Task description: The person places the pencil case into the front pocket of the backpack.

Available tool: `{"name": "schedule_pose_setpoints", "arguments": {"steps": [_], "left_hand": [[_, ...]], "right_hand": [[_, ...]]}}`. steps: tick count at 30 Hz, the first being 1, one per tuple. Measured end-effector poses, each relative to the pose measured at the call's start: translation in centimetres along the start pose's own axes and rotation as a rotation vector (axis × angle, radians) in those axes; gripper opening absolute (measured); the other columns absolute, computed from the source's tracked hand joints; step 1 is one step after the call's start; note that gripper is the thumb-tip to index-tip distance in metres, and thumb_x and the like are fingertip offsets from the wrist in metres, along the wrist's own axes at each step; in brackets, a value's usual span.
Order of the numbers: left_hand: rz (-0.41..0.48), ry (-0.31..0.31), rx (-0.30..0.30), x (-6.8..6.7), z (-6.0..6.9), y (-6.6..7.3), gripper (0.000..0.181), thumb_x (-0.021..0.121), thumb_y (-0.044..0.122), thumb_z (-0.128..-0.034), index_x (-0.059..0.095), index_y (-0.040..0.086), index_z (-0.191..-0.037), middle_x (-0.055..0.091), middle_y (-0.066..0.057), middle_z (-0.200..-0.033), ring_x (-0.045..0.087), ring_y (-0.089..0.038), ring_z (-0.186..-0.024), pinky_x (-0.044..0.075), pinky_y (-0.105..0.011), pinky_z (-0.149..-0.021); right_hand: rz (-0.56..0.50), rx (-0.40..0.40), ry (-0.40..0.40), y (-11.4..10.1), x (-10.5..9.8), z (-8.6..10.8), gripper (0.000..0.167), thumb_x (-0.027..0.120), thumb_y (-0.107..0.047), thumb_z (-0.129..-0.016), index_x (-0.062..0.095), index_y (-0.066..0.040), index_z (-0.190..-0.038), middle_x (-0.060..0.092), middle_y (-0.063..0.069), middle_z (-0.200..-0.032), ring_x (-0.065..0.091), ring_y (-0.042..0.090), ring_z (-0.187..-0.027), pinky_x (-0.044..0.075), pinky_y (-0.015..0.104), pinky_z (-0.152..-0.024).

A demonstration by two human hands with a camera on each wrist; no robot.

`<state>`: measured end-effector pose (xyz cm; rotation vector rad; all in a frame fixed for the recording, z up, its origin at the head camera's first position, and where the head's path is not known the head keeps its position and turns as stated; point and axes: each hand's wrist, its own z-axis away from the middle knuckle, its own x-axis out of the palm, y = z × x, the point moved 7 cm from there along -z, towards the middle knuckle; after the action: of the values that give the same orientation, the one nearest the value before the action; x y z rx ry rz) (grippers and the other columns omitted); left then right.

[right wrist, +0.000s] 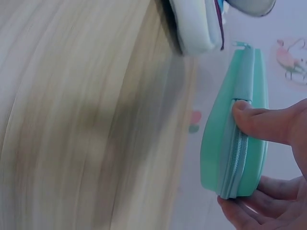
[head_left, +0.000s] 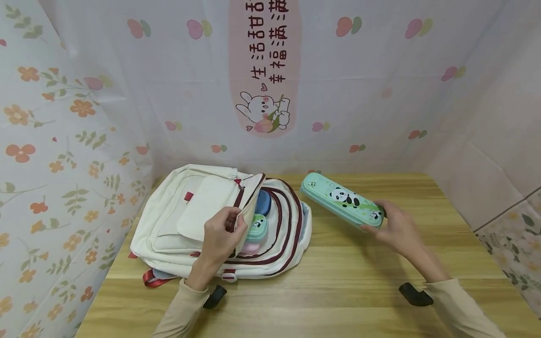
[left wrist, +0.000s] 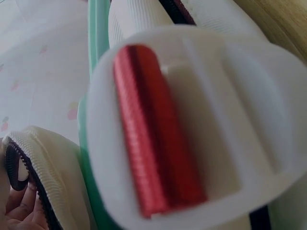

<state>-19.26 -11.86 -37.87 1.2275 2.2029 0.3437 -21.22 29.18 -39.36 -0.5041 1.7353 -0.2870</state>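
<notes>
A white backpack [head_left: 169, 249] with dark red zips lies on the table. My left hand [head_left: 224, 234] pinches the edge of its unzipped front pocket and holds the flap up. Inside the pocket show a dark blue round-edged case [head_left: 263, 202], a small mint panda case [head_left: 258, 229] and part of something pink [head_left: 250, 248]. My right hand [head_left: 395, 227] grips one end of a mint pencil case [head_left: 338, 199] with pandas on its lid, held above the table to the right of the bag. Its zip side and my right thumb [right wrist: 259, 120] show in the right wrist view.
The wooden table [head_left: 338, 295] runs up to a printed cloth backdrop [head_left: 359, 94], with patterned cloth on both sides. A white plastic buckle [left wrist: 216, 120] with a red strap [left wrist: 153, 134] blocks much of the left wrist view. A red loop [head_left: 154, 280] hangs off the bag's near side.
</notes>
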Motion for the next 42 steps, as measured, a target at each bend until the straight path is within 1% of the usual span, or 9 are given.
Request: {"name": "schedule_pose_setpoints", "arguments": {"steps": [6,11,16,21,26,29,35,38,42], "left_hand": [[0.001,-0.011,-0.006,0.1,-0.2,0.0,0.012,0.066,-0.009,-0.0784,0.067,-0.002,-0.087,0.062,-0.006,-0.066,0.053,-0.010,-0.054,0.044,-0.016,-0.050],[0.004,-0.016,-0.017,0.1,-0.1,0.0,0.012,0.067,-0.009,-0.0787,0.068,-0.002,-0.088,0.062,-0.006,-0.066,0.053,-0.009,-0.054,0.043,-0.016,-0.049],[0.009,-0.023,-0.033,0.2,-0.1,-0.1,0.010,0.068,-0.007,-0.0804,0.068,-0.003,-0.090,0.063,-0.006,-0.067,0.055,-0.009,-0.055,0.045,-0.015,-0.050],[0.011,-0.035,-0.051,0.4,0.1,-0.2,0.009,0.072,-0.004,-0.0825,0.069,-0.003,-0.091,0.064,-0.007,-0.069,0.057,-0.010,-0.056,0.046,-0.015,-0.052],[0.005,-0.050,-0.058,0.6,0.0,0.0,0.013,0.077,0.001,-0.0823,0.068,-0.001,-0.091,0.062,-0.005,-0.069,0.055,-0.010,-0.057,0.044,-0.016,-0.052],[-0.001,-0.071,-0.077,0.8,-0.4,0.3,0.014,0.079,0.004,-0.0819,0.067,0.001,-0.090,0.060,-0.003,-0.068,0.052,-0.010,-0.057,0.042,-0.016,-0.052],[-0.030,-0.149,-0.157,1.7,-1.7,0.5,0.016,0.080,0.012,-0.0822,0.067,0.003,-0.088,0.059,-0.002,-0.067,0.050,-0.009,-0.059,0.041,-0.017,-0.054],[-0.054,-0.180,-0.170,2.0,-2.5,0.6,0.017,0.079,0.012,-0.0821,0.067,0.002,-0.088,0.061,-0.004,-0.068,0.052,-0.011,-0.060,0.043,-0.020,-0.055],[-0.073,-0.194,-0.162,1.9,-3.4,0.6,0.016,0.078,0.009,-0.0820,0.068,-0.001,-0.089,0.065,-0.008,-0.071,0.055,-0.014,-0.060,0.045,-0.022,-0.055]], "right_hand": [[-0.032,-0.066,-0.004,-2.2,1.1,-0.2,0.074,0.091,-0.017,-0.072,0.054,0.011,-0.130,0.066,0.030,-0.119,0.065,0.042,-0.102,0.052,0.055,-0.082],[-0.044,-0.103,-0.028,-4.1,2.4,-0.3,0.074,0.091,-0.017,-0.072,0.055,0.009,-0.130,0.067,0.027,-0.119,0.066,0.039,-0.101,0.053,0.052,-0.082],[-0.071,-0.139,-0.048,-5.9,3.7,-0.9,0.074,0.091,-0.019,-0.072,0.056,0.008,-0.132,0.066,0.026,-0.123,0.066,0.039,-0.104,0.054,0.052,-0.084],[-0.115,-0.157,-0.052,-6.9,4.7,-1.6,0.074,0.091,-0.017,-0.073,0.057,0.005,-0.135,0.064,0.025,-0.130,0.065,0.039,-0.111,0.054,0.054,-0.090],[-0.152,-0.179,-0.062,-7.5,5.5,-2.3,0.076,0.091,-0.015,-0.073,0.056,0.004,-0.137,0.063,0.025,-0.132,0.064,0.040,-0.114,0.052,0.056,-0.094],[-0.173,-0.181,-0.078,-7.8,6.0,-2.8,0.077,0.090,-0.016,-0.073,0.053,0.003,-0.139,0.062,0.024,-0.133,0.062,0.041,-0.117,0.052,0.056,-0.096],[-0.218,-0.162,-0.097,-8.0,6.5,-3.5,0.078,0.090,-0.016,-0.074,0.053,0.001,-0.140,0.060,0.024,-0.137,0.059,0.043,-0.123,0.050,0.057,-0.099],[-0.262,-0.139,-0.097,-8.0,6.7,-3.8,0.079,0.090,-0.015,-0.074,0.052,0.005,-0.140,0.059,0.027,-0.137,0.059,0.045,-0.124,0.052,0.055,-0.099],[-0.359,-0.080,-0.105,-7.8,7.2,-4.1,0.078,0.089,-0.014,-0.076,0.050,0.011,-0.139,0.058,0.032,-0.135,0.062,0.047,-0.121,0.055,0.050,-0.097]]}}
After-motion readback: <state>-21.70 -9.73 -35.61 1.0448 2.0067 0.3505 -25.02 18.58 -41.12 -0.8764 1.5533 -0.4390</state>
